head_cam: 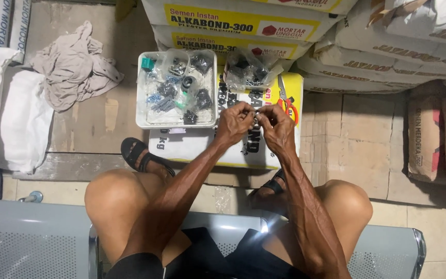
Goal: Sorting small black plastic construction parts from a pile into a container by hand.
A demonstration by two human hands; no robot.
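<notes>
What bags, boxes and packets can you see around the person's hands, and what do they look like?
White paper sack with yellow band: lying flat under both hands.
Stacked white sacks with yellow labels: behind, at top.
Grey-white sacks: piled top right.
Brown paper sacks: standing at right.
White square plastic tray: left of the hands, full of small clear packets of dark parts.
Clear plastic bag of dark parts: beside the tray.
</notes>
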